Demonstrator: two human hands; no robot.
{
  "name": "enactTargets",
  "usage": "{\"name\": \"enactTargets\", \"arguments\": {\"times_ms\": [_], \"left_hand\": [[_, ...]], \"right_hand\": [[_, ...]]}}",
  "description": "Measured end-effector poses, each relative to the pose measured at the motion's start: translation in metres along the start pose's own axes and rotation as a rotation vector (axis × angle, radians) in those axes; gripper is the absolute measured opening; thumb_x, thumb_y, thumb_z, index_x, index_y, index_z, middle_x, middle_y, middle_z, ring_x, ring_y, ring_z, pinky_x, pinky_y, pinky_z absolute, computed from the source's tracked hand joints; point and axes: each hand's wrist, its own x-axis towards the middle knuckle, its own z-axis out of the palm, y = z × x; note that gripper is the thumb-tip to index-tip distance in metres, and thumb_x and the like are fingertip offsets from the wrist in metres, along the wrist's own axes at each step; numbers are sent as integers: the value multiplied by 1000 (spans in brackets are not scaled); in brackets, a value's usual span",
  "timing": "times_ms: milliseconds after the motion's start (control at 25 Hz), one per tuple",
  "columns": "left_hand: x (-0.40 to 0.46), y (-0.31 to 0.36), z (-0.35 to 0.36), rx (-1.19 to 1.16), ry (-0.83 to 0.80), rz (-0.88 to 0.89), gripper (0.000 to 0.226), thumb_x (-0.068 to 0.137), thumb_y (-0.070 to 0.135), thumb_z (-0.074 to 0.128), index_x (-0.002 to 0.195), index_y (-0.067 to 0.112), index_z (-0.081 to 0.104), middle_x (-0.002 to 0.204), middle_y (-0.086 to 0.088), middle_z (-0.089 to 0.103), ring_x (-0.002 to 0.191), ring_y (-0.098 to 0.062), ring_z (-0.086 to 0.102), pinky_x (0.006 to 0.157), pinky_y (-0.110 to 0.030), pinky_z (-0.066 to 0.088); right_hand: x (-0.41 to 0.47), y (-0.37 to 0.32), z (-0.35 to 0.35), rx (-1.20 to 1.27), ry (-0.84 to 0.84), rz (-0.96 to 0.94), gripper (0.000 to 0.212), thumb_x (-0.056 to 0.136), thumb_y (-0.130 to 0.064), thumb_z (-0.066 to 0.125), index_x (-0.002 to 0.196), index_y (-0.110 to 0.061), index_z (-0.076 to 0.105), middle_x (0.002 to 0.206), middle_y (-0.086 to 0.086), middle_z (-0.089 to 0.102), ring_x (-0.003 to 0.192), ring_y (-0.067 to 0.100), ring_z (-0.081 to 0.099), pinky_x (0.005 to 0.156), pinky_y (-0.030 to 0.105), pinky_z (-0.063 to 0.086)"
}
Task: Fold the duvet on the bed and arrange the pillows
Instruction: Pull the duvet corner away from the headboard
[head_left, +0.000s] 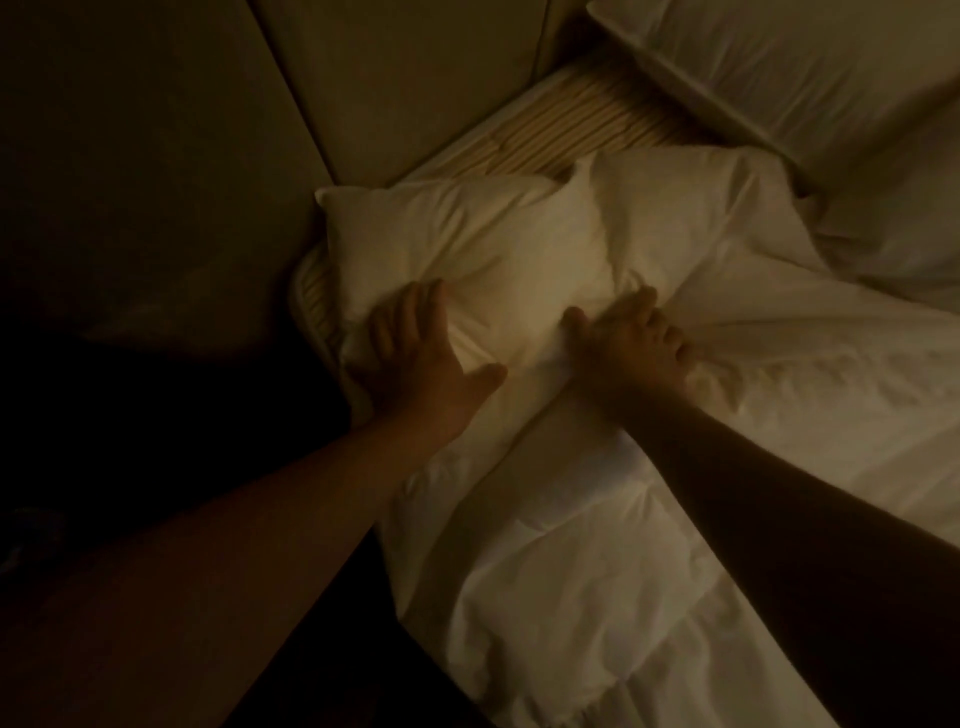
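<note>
The room is dim. A small white pillow (467, 249) lies near the middle of the view, at the corner of the bed by the padded headboard (405, 88). The left hand (415, 358), at 7 o'clock from the pillow, lies flat on it with fingers straight and close together. The right hand (623, 343), at 4 o'clock, presses down with fingers spread, where the pillow meets the white duvet (701, 467). The duvet lies rumpled toward 5 o'clock. A bigger pillow (789, 67) sits at 1 o'clock.
</note>
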Motion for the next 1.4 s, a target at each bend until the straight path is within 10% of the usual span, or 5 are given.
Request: {"name": "enactTargets", "arguments": {"times_ms": [440, 1080, 1400], "left_hand": [[-14, -60, -8, -384, 179, -16, 52, 83, 36, 73, 130, 20, 56, 130, -10, 52, 117, -28, 49, 96, -36, 39], [-50, -166, -81, -154, 187, -384, 72, 86, 58, 60, 144, 20, 41, 145, -16, 39, 130, -37, 40, 104, -47, 35], [-41, -137, -58, -34, -11, -613, 81, 88, 48, 56, 154, 23, 17, 156, -12, 15, 138, -40, 20, 111, -50, 25]], "right_hand": [[-12, -35, 23, 186, 123, -54, 30, 102, -29, 28, 123, -15, 45, 114, 13, 63, 108, 37, 57, 95, 49, 32], [-113, -180, 5, 287, 54, -514, 46, 95, -15, 38, 139, -27, 42, 121, 0, 62, 112, 26, 57, 95, 42, 31], [-88, -106, 51, 208, -75, -657, 59, 91, -31, 49, 145, -10, 39, 129, 17, 53, 117, 38, 49, 97, 48, 41]]}}
